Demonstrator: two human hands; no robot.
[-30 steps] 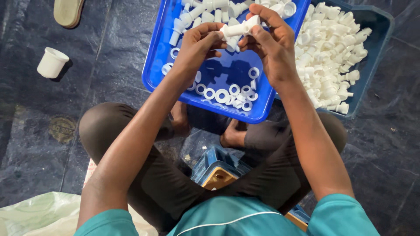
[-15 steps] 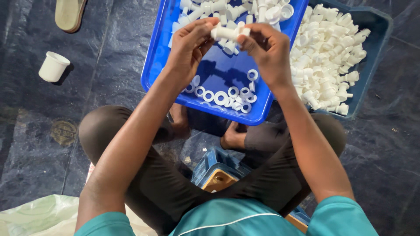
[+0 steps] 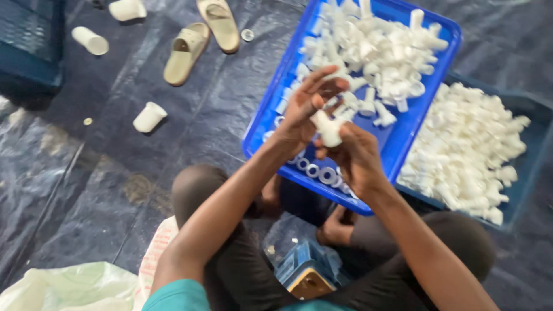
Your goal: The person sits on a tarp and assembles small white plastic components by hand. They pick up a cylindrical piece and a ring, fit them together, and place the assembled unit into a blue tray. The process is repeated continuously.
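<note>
My left hand [image 3: 305, 109] and my right hand [image 3: 354, 158] meet over the near edge of a bright blue tray [image 3: 271, 124]. Between them they hold a small white plastic fitting [image 3: 327, 129], pinched by the fingers of both hands. The tray holds a heap of white plastic fittings [image 3: 374, 52] at its far end and a row of white rings [image 3: 319, 173] near its front rim. To its right, a darker blue tray [image 3: 533, 109] is filled with more white fittings [image 3: 472, 152].
I sit cross-legged on a dark plastic sheet. Two tan sandals [image 3: 201, 34] lie at the top left. White paper cups [image 3: 148, 117] [image 3: 89, 40] lie on the sheet. A dark crate [image 3: 31, 43] stands at far left, a pale plastic bag [image 3: 69, 288] at bottom left.
The view has shifted left and down, so the trays sit further right. Both hands have drawn back from the tray's middle toward its near edge, still holding a white fitting.
</note>
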